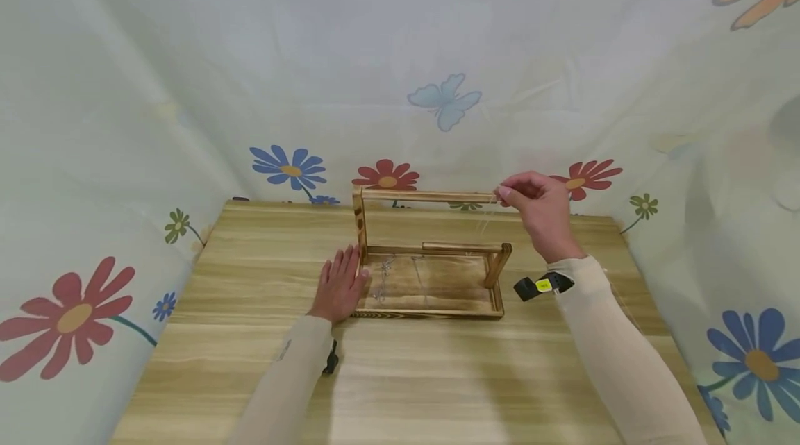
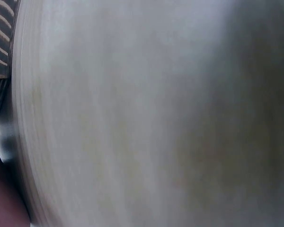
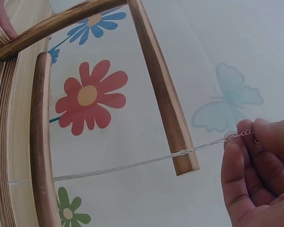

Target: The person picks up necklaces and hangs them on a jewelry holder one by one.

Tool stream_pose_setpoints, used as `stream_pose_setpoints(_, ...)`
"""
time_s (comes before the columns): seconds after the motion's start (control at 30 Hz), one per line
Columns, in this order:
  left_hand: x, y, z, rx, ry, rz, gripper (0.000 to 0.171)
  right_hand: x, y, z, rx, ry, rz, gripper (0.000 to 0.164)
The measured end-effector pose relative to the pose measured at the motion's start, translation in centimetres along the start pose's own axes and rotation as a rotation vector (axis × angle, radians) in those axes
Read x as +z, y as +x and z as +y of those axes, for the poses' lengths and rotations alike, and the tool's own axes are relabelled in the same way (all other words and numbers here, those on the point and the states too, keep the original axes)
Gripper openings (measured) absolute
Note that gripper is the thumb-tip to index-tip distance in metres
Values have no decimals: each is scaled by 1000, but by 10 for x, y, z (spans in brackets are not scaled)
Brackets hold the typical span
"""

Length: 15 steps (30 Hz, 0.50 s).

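A wooden jewelry stand (image 1: pixel 359 219) has a long upper bar (image 1: pixel 425 196), a shorter lower bar (image 1: pixel 462 248) and a tray base (image 1: pixel 431 314). Beside the upper bar's free end, my right hand (image 1: pixel 544 212) pinches the end of a thin silver chain (image 3: pixel 113 169) between thumb and fingertips. In the right wrist view the chain stretches across that bar end toward the lower bar; whether it loops round either bar I cannot tell. My left hand (image 1: pixel 340 285), fingers extended, rests against the left side of the base. The left wrist view is mostly blurred tabletop.
Inside the tray lie thin chains (image 1: pixel 384 270), one bunched at the left and another (image 1: pixel 420 278) near the middle. The stand sits on a wood-grain table (image 1: pixel 400 375). A flower-printed cloth (image 1: pixel 350 70) hangs behind and on both sides.
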State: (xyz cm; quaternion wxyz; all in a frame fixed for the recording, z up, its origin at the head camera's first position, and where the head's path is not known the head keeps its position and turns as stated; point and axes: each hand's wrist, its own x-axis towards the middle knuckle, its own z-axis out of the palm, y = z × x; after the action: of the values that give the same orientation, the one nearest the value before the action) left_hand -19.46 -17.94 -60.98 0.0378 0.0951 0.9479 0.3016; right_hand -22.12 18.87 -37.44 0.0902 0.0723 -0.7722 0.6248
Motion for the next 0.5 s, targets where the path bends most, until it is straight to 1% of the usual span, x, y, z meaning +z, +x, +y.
stream_pose_setpoints(0.13, 1, -3, -1, -6, 7, 0, 66, -2, -1, -1, 10, -31, 10, 20)
stream_pose_setpoints(0.2, 1, -2, -1, -5, 13, 6, 66, -4, 0, -1, 8, -41, 17, 20)
stream_pose_setpoints(0.3, 1, -1, -1, -4, 18, 12, 65, -6, 0, 0, 3, -41, 26, 20)
stream_pose_setpoints(0.5, 0, 1, 0, -5, 5, -8, 65, -12, 3, 1, 12, -20, 38, 18)
